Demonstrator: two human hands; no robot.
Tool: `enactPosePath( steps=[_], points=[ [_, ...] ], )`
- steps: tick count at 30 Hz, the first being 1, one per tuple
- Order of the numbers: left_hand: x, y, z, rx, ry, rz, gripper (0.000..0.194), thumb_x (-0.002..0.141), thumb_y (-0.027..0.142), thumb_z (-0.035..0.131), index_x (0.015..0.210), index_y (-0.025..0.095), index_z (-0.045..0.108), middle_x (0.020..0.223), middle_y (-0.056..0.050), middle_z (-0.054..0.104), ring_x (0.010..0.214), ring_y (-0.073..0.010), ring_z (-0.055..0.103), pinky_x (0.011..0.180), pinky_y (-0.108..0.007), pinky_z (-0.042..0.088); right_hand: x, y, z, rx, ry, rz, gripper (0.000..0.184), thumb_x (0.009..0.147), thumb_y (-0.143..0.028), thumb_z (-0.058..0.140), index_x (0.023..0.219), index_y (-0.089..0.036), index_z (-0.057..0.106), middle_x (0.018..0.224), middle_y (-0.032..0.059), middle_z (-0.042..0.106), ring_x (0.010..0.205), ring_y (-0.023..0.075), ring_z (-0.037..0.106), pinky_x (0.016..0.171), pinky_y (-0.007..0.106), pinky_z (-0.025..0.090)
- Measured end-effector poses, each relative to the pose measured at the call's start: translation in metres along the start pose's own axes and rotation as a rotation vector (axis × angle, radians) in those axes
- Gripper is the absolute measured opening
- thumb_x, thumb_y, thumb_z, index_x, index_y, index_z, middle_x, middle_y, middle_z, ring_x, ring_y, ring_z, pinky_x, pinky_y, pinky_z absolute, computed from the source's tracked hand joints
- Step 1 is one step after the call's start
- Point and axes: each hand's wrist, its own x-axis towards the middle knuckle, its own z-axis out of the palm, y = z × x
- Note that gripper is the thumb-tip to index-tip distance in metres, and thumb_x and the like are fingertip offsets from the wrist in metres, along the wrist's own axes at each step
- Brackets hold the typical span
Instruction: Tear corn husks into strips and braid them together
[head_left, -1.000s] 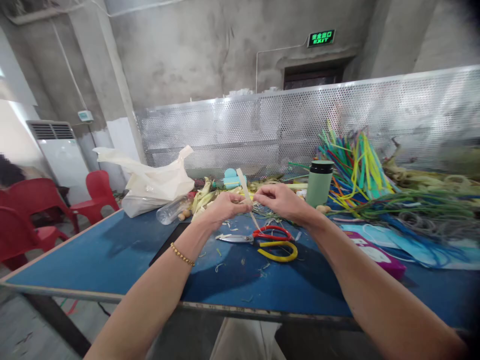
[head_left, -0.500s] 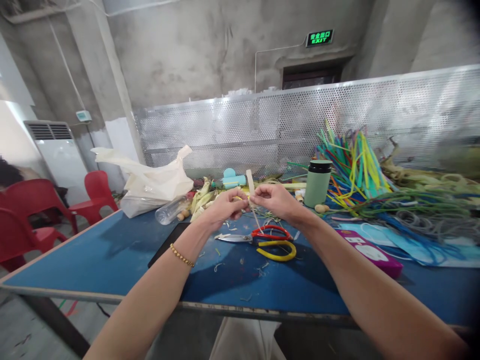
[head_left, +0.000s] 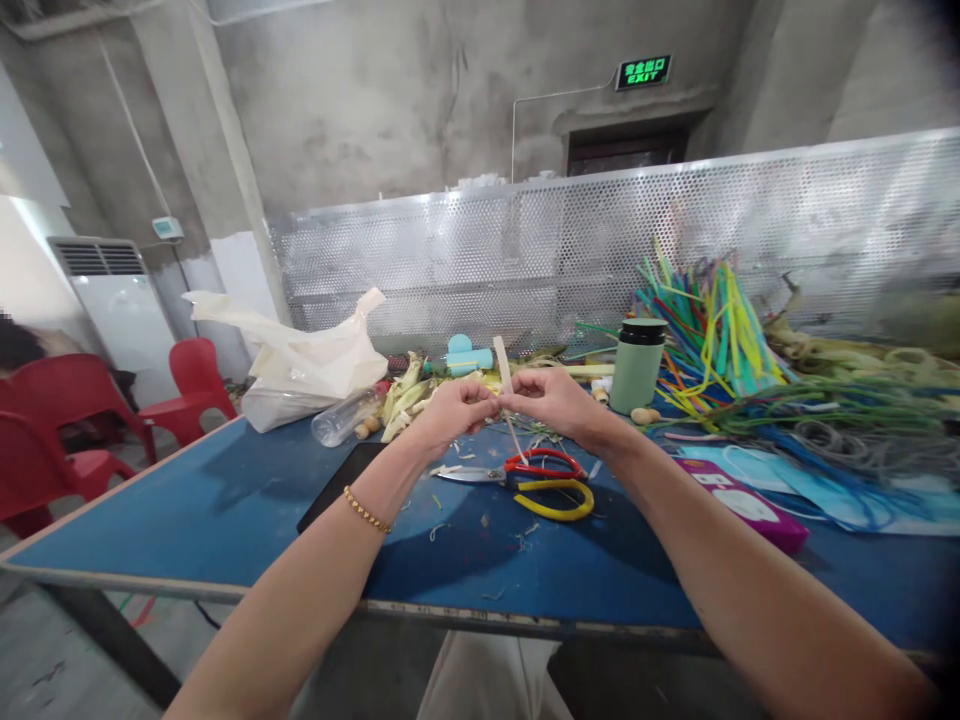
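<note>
Between my hands, above the blue table (head_left: 225, 520), is a narrow pale strip (head_left: 502, 364) that looks like dried husk. Its broad end points up, and a thin tail hangs down toward the scissors. My left hand (head_left: 461, 408) is closed, thumb and fingertips pinched at the strip's middle. From the other side my right hand (head_left: 551, 402) pinches the same spot, its fingertips meeting the left ones. Just below lie scissors (head_left: 517, 480) with one red and one yellow handle, blades pointing left. Fibre scraps are scattered around them.
A white plastic bag (head_left: 315, 360) and a clear bottle (head_left: 346, 418) stand at the left, near corn husks (head_left: 409, 395). To the right are a green canister (head_left: 637, 368), colourful strips (head_left: 720, 330), green cords (head_left: 810, 405) and a purple power strip (head_left: 750, 505). A dark flat object (head_left: 337, 490) lies beside my left forearm.
The fingertips of both hands have drawn closer together on the strip, and the right fingers are more closed. The view has shifted very slightly; the scissors have not moved.
</note>
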Motion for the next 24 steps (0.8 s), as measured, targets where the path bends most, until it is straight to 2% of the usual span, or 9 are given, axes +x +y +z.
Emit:
enactPosePath(
  steps=[5,11,24],
  points=[
    [-0.0019,0.0031,0.0015,-0.011,0.004,-0.011,0.024,0.073,0.033,0.067,0.065,0.013,0.057,0.05,0.003,0.049,0.044,-0.0049,0.039,0.045,-0.021,0.026,0.0002,0.0011,0.001,-0.001,0.021,-0.027,0.023,0.079,-0.036,0.061,0.069,-0.015,0.061,0.063,-0.0006,0.052,0.059,0.0105,0.042,0.055,0.027,0.032],
    [-0.0021,0.0036,0.0012,-0.095,-0.009,-0.034,0.016,0.072,0.026,0.066,0.067,0.013,0.056,0.052,0.002,0.052,0.044,-0.0046,0.041,0.046,-0.021,0.027,-0.0016,-0.003,0.0017,0.001,0.044,0.012,0.019,0.078,-0.032,0.059,0.068,-0.015,0.06,0.062,-0.0012,0.051,0.058,0.01,0.041,0.054,0.026,0.032],
    [-0.002,0.0036,-0.0007,-0.138,-0.027,-0.047,0.008,0.07,0.018,0.06,0.068,0.015,0.053,0.055,0.002,0.049,0.047,-0.0059,0.043,0.048,-0.022,0.026,-0.0025,-0.0074,-0.0063,0.027,0.055,0.054,0.027,0.076,-0.039,0.062,0.065,-0.016,0.055,0.059,-0.0024,0.047,0.056,0.0091,0.037,0.053,0.026,0.029]
  ],
)
